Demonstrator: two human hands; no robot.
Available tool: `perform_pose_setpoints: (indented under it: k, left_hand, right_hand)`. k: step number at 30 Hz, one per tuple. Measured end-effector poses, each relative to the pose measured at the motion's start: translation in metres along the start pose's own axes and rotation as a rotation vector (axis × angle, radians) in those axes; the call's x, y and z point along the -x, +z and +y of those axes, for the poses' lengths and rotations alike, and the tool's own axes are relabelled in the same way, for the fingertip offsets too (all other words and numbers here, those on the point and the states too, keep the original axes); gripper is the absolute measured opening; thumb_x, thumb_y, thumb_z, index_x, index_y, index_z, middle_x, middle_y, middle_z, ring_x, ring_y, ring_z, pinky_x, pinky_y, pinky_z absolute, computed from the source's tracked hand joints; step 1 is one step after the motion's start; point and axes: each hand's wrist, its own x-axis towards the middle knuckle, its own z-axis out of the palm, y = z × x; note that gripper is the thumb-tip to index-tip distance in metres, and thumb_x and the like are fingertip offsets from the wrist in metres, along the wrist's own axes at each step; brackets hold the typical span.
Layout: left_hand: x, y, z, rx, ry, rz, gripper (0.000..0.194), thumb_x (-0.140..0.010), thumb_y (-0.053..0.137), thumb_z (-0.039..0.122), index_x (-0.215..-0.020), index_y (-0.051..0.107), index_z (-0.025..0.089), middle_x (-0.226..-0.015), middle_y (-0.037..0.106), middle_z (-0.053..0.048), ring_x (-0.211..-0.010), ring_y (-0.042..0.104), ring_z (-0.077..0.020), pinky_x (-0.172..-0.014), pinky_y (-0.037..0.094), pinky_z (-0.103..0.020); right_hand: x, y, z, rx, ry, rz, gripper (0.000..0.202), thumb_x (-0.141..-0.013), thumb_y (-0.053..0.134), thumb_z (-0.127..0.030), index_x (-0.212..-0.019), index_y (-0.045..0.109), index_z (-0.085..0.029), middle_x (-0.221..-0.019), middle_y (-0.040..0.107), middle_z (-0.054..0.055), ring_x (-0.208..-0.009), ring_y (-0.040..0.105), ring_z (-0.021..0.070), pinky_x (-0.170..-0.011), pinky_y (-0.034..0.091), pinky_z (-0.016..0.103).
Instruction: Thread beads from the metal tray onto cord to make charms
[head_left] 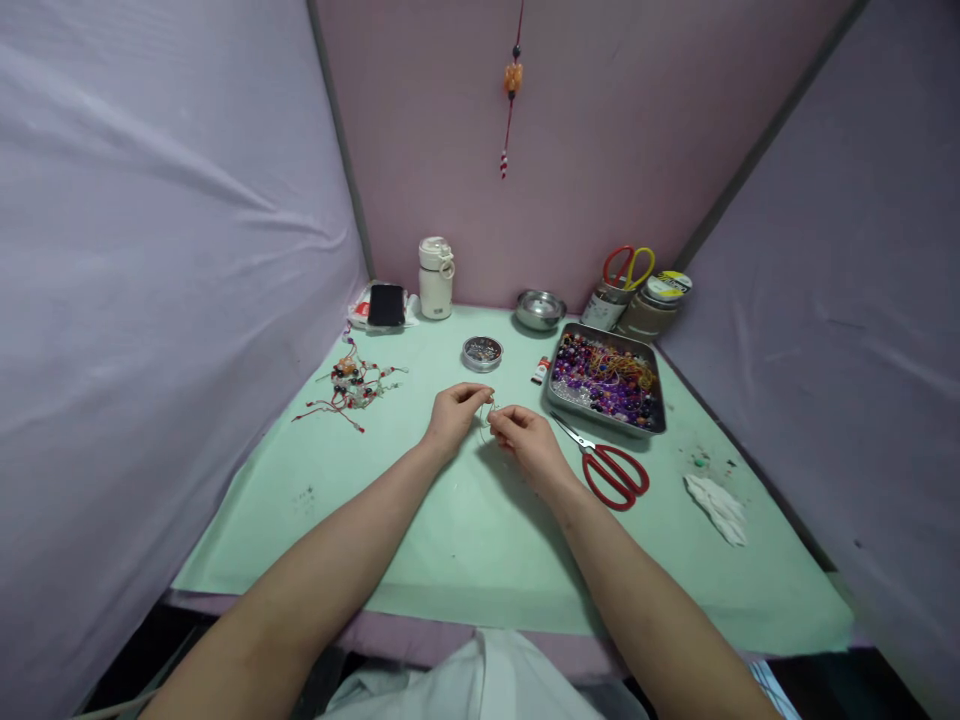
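Creased pale clothing (495, 685) lies nearest, between two bare forearms (360, 530). Crumpled white cloth (716, 508) rests right, then steel scissors (589, 447) with looped red handles. Beyond, the left hand (452, 415) and right hand (529, 437) both pinch a thin, curling pale cord (490, 404) in their fingertips, mid-table. Knotted beaded strands (347, 370) sprawl left. A rectangular metal tray (604, 418) holds glossy purple, dark and amber beads; a shallow round dish (482, 368) holds tiny pieces. Behind stand a steel bowl (538, 318) and white bottle (436, 290). Mint covering (420, 590) spans the table, lilac fabric (187, 250) flanks it, and a beaded red string (513, 78) hangs at the back
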Motion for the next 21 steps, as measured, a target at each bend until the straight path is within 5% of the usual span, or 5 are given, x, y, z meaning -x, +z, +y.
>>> perform_pose_setpoints:
  k: [9,21]
  left_hand:
    - [0.007,0.004,0.006,-0.145,0.121,-0.034,0.016,-0.069,0.065,0.031,-0.074,0.07,0.016,-0.075,0.068,-0.004,-0.075,0.059,-0.0152,-0.077,0.044,-0.029]
    - [0.01,0.007,0.008,-0.217,0.17,-0.048,0.019,-0.069,0.065,0.034,-0.074,0.07,0.016,-0.079,0.07,-0.005,-0.077,0.06,-0.0166,-0.075,0.046,-0.03]
  right_hand:
    - [0.0,-0.001,-0.006,-0.167,0.12,-0.002,0.033,-0.06,0.075,-0.041,-0.064,0.053,-0.016,-0.056,0.049,-0.004,-0.048,0.034,0.0048,-0.043,0.023,0.02]
    - [-0.003,-0.005,-0.004,-0.259,0.097,0.027,0.032,-0.059,0.079,-0.036,-0.069,0.057,-0.015,-0.06,0.051,-0.003,-0.05,0.036,0.0047,-0.042,0.023,0.018]
